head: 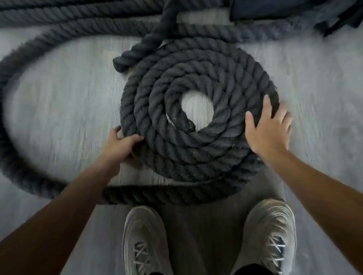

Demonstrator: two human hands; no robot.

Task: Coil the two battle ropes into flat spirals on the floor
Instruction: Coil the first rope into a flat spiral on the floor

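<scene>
My left hand (122, 144) grips the coil's (198, 117) near-left edge, fingers curled on rope. Right hand (267, 130) lies flat, fingers spread wide, on its right side.

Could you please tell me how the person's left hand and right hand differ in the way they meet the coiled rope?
The left hand curls its fingers around the coil's outer edge near the floor, while the right hand lies flat on top of the coil with its fingers spread. The left hand sits at the coil's near left edge; the right hand sits on its right side. Both touch the outermost turns.
</scene>
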